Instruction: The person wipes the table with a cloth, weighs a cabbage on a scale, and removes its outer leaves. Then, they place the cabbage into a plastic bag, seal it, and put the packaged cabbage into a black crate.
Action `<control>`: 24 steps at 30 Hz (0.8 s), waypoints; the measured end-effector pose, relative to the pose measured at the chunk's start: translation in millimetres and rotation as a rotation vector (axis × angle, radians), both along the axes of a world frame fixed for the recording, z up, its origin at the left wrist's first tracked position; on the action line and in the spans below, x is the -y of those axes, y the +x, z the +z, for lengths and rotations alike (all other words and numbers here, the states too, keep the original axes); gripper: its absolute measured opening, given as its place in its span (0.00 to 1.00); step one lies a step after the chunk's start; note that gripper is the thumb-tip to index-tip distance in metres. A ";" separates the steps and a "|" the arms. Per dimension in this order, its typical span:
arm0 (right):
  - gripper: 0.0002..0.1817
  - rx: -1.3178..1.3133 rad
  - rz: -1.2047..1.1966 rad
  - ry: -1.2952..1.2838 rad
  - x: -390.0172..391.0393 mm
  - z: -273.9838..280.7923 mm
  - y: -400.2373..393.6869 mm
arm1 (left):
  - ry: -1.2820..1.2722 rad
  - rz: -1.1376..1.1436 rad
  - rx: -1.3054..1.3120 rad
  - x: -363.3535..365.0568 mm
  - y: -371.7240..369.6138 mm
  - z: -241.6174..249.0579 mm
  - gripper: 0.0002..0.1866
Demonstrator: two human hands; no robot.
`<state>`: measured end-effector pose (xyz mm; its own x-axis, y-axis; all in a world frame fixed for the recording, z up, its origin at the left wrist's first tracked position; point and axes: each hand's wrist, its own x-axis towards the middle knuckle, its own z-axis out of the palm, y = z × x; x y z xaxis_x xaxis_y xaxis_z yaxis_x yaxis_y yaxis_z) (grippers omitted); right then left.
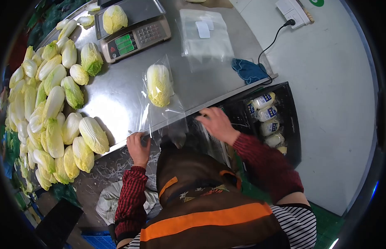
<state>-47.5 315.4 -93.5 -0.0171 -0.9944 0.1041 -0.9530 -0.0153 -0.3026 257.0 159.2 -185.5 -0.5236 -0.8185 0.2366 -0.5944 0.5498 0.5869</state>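
A Napa cabbage (158, 85) lies inside a clear plastic bag (168, 112) on the metal table (122, 83), and the bag's loose end hangs over the front edge. My left hand (138, 149) rests at that edge beside the bag's left corner. Its thumb stands apart from the fingers, and I see nothing between them. On the other side of the bag, my right hand (218, 124) is at the table edge with fingers bent and apart, slightly blurred, holding nothing visible.
Many bare Napa cabbages (55, 103) are piled on the left. A digital scale (135, 39) at the back bears another cabbage (115, 19). Flat plastic bags (205, 35) and a blue glove (248, 70) lie to the right. Below, a black crate (290, 124) holds several labelled, wrapped cabbages (267, 113).
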 end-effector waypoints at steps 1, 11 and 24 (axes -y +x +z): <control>0.18 -0.006 0.121 -0.071 27.5 4.7 3.6 | -0.023 -0.038 0.018 1.7 -0.9 -0.4 0.20; 0.11 -0.004 0.632 0.032 125.9 -18.5 30.6 | -0.061 -0.183 -0.104 6.4 -9.1 4.5 0.17; 0.07 0.044 0.544 -0.010 128.6 -36.8 30.4 | -0.092 -0.297 -0.095 13.4 -4.7 15.1 0.14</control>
